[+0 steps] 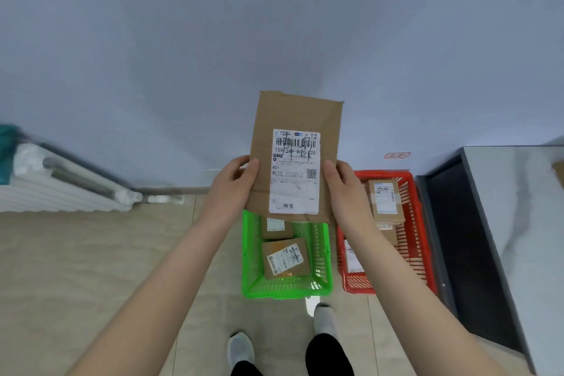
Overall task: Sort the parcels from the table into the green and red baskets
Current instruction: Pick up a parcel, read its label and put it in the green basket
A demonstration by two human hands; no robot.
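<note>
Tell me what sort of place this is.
Likely a plain indoor room set up for sorting parcels: a wall radiator, a green basket and a red basket on the tiled floor holding labelled boxes, and a grey table.

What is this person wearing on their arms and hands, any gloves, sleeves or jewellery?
Nothing shows on them. The left arm and right arm are bare down to the frame's lower edge, with no sleeve in view. The left hand and right hand have no gloves, and I see no ring, watch or bracelet, though the picture is slightly soft.
</note>
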